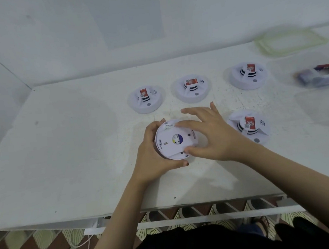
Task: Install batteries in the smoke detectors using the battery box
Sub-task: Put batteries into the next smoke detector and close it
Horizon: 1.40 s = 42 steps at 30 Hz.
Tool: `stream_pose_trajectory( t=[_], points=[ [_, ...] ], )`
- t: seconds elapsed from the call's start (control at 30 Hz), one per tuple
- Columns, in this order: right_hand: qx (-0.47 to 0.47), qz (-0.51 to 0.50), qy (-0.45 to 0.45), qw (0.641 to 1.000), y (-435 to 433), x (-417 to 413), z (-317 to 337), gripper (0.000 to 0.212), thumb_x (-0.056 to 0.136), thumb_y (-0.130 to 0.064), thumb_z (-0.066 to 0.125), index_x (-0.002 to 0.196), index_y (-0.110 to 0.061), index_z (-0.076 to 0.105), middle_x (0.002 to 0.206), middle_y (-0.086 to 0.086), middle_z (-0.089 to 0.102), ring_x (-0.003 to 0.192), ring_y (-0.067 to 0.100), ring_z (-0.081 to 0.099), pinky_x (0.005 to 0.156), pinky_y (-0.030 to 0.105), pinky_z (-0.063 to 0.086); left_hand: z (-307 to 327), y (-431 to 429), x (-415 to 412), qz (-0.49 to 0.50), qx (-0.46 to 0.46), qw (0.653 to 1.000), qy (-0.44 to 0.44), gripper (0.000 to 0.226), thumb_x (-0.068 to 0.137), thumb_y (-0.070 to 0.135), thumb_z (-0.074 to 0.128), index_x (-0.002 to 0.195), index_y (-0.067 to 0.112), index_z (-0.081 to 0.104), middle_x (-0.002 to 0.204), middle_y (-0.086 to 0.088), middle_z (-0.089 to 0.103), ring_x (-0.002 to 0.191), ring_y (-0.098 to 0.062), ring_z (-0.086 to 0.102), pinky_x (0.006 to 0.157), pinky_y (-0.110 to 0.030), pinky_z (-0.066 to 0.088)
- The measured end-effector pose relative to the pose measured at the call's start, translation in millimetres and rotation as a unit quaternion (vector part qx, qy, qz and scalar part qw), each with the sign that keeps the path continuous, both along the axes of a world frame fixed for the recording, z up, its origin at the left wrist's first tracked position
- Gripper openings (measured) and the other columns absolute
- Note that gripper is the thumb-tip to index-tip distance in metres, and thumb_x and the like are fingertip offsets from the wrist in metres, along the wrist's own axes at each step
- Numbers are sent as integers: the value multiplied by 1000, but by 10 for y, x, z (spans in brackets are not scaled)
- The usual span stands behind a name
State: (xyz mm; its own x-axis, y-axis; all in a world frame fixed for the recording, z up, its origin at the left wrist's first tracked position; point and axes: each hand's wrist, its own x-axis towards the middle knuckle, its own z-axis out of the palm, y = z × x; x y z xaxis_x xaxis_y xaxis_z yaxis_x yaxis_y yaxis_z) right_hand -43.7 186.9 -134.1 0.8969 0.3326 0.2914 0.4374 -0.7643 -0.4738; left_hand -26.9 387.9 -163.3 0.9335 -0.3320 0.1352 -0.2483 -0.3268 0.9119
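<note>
A white round smoke detector [170, 141] is held just above the table with its flat back plate facing up. My left hand [152, 156] grips its left rim, fingers curled round the edge. My right hand [209, 133] lies over its right side, thumb and a finger pressing on the back plate, the other fingers spread. Several more detectors sit face up on the table: one [146, 100] at the back left, one [192, 88] in the middle, one [248, 75] at the back right, and one [249, 126] beside my right hand. The clear battery box [319, 74] stands at the far right.
The white table [64, 150] ends at a wall behind and on the left. A pale green-rimmed lid [290, 40] lies at the back right corner. The table's front edge [165, 209] runs just below my forearms, with patterned floor under it.
</note>
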Motion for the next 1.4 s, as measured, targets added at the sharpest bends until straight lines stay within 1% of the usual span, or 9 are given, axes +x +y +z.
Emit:
stream_pose_trajectory(
  t=[0.17,0.37,0.53,0.7,0.87,1.0,1.13,1.27,1.4],
  points=[
    [3,-15,63,998,10,34,79,64,69,-52,60,131,-36,51,151,-4,30,140,18,21,114,47,-9,19,-7,-14,5,4,1000,-9,99,38,43,89,124,35,40,122,22,53,114,2,54,85,-12,48],
    [-4,-43,93,995,28,35,150,61,72,-41,76,128,-38,52,150,-9,32,140,13,21,115,47,-12,14,-10,-26,10,1,1000,-14,98,38,42,89,123,36,40,120,26,53,113,0,55,84,-13,49],
    [-49,-69,44,995,48,-46,81,67,70,-55,58,132,-32,51,143,-7,43,136,11,31,113,50,-16,9,-6,-22,7,-1,1000,-16,99,40,39,90,126,32,42,118,26,55,113,-3,56,84,-14,49],
    [-76,-25,-23,997,70,-37,68,67,71,-60,53,129,-26,55,141,0,46,133,20,39,112,58,-10,8,-8,-41,8,5,1000,-26,98,41,32,94,122,41,41,120,25,54,113,0,56,82,-10,47],
    [-106,42,-60,992,79,14,122,60,72,-54,58,121,-20,62,116,0,61,112,20,53,112,60,6,22,-18,-53,6,0,1000,-23,95,42,38,89,124,41,41,123,20,56,113,1,56,83,-10,47],
    [-159,74,-80,981,78,110,248,53,68,-49,64,111,-18,68,99,0,66,97,23,60,111,58,12,18,-11,-39,-1,6,1000,-28,96,44,29,93,124,41,42,122,23,56,113,3,56,82,-8,46],
    [-199,79,-106,971,111,164,307,54,68,-53,49,100,-15,69,85,-1,65,85,22,60,111,49,10,23,-21,-37,4,6,1000,-24,93,43,39,90,123,41,41,120,24,55,110,7,56,81,-5,44],
    [-173,68,-88,979,106,179,253,56,66,-54,56,105,-16,67,92,-2,62,91,21,58,111,49,11,-7,-6,-22,11,17,1000,-23,96,45,26,94,124,38,41,117,31,55,109,9,56,80,-4,44],
    [-121,57,-56,989,74,166,174,61,65,-55,64,114,-20,65,111,1,58,106,23,55,111,55,14,-21,9,-16,10,23,999,-27,99,46,22,96,127,33,41,119,29,54,111,5,56,82,-7,45]
  ],
)
